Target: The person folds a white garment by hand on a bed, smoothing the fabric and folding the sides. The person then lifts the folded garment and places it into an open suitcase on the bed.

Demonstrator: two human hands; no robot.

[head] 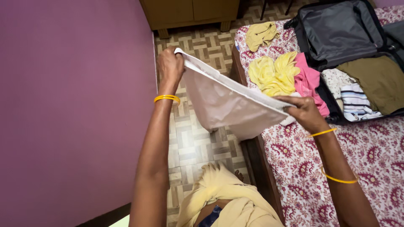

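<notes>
Left hand [169, 63] and right hand [304, 110] each pinch a cloth [223, 103] edge; a loose pinch might drop it to the floor [193, 138].

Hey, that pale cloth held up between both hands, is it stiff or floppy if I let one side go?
The pale cloth is probably floppy: it sags between the left hand and right hand. It seems light, since fingertip pinches hold its top edge taut. Released, it would likely drape and swing rather than keep its shape.
</notes>
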